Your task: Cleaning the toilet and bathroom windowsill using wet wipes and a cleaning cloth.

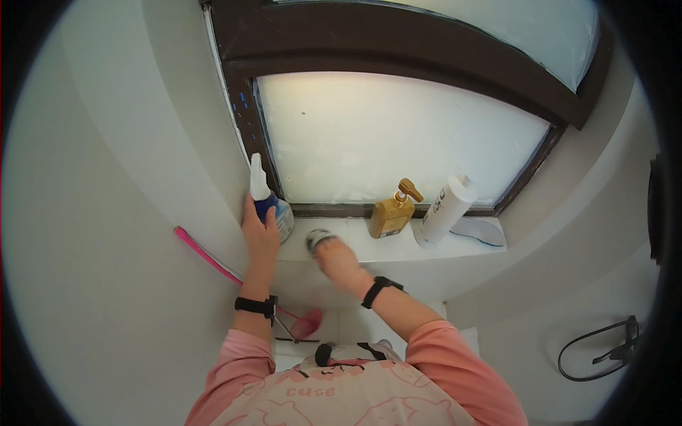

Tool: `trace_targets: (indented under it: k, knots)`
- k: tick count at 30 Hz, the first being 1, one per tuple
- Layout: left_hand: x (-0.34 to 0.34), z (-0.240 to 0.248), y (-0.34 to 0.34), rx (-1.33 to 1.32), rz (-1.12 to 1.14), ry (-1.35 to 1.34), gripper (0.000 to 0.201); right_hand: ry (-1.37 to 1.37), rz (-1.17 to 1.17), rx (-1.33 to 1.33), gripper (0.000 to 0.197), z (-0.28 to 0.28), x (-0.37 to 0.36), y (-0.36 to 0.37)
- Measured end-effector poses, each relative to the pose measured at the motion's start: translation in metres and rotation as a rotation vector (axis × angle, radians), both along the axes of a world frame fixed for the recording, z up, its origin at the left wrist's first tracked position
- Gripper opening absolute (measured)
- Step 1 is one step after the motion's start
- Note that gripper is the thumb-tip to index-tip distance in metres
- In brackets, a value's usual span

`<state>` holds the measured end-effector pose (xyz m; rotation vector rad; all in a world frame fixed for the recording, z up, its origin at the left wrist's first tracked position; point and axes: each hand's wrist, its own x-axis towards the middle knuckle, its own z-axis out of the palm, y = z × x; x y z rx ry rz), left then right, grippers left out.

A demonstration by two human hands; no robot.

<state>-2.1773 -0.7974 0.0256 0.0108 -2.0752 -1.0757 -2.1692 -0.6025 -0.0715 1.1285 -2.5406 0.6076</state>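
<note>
At the left end of the white window sill (355, 250), my left hand (259, 226) is wrapped round a spray bottle (283, 219) with a white trigger head and a blue-and-clear body. The bottle stands upright in the corner by the dark window frame. My right hand (339, 261) is closed on a small grey wad (319, 240), blurred by motion, against the sill just right of the bottle. Whether the wad is a cloth or a scouring pad, I cannot tell.
Further right on the sill stand a gold pump bottle (391, 215) and a tall white bottle (445, 211), with a grey-blue insole-shaped piece (479, 231) lying beside them. A pink stick (207, 255) leans at the left wall. A black cable loop (595, 351) hangs lower right.
</note>
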Motion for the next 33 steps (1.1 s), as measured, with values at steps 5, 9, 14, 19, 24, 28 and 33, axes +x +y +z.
trace_targets:
  k: [5, 9, 14, 19, 24, 28, 33]
  knots:
    - [-0.002, 0.002, 0.008, 0.027, -0.013, 0.033, 0.06, 0.156, -0.266, -0.026, 0.011, -0.001, 0.03, 0.065]
    - [0.0, 0.004, 0.007, 0.099, -0.003, -0.01, 0.062, 0.147, -0.256, -0.01, 0.011, 0.002, 0.062, 0.104]
    - [0.003, 0.006, 0.013, 0.081, -0.041, -0.001, 0.067, 0.098, -0.533, -0.116, 0.014, 0.002, 0.061, 0.141]
    - [0.012, 0.004, 0.017, 0.12, -0.056, -0.047, 0.066, 0.084, -0.428, -0.239, 0.012, -0.008, 0.056, 0.122]
    - [0.018, 0.003, 0.016, 0.096, -0.059, -0.046, 0.066, -0.219, -0.218, -0.34, 0.013, 0.003, 0.071, 0.122]
    - [0.032, 0.001, 0.016, 0.081, -0.055, -0.097, 0.066, 0.013, -0.627, -0.331, 0.032, 0.011, 0.07, 0.164]
    - [0.064, -0.002, 0.033, 0.103, -0.03, -0.127, 0.064, 0.161, -0.689, -0.244, 0.032, -0.023, 0.067, 0.172]
